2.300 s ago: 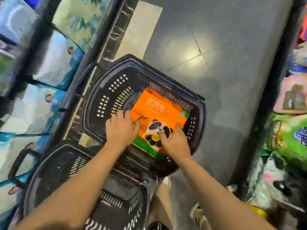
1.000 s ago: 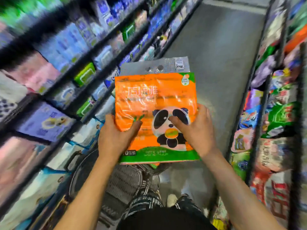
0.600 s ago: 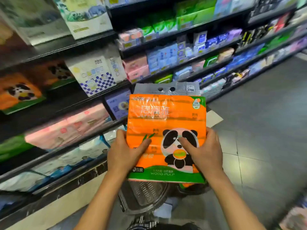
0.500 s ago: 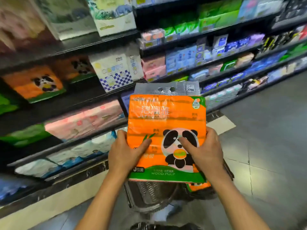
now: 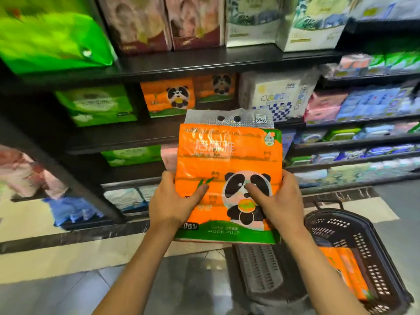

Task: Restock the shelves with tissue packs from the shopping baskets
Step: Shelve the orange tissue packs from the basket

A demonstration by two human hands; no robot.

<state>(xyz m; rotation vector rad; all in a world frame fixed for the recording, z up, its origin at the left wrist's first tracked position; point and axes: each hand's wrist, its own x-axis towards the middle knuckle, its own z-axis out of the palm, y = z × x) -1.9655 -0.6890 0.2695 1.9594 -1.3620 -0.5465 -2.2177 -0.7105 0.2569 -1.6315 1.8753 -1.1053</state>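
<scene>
Tissue pack (image 5: 229, 164), orange with a panda, stands upright between my hands: my left hand (image 5: 171, 203) grips its left edge, my right hand (image 5: 277, 201) its right, thumbs pressed across the front, shelves (image 5: 204, 60) beyond my fingers.

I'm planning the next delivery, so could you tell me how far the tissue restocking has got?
Done: two panda packs already stand on the shelf. In hand: the left hand and right hand hold another orange pack up facing that shelf. Left: at least one more pack lies in the basket.
</scene>
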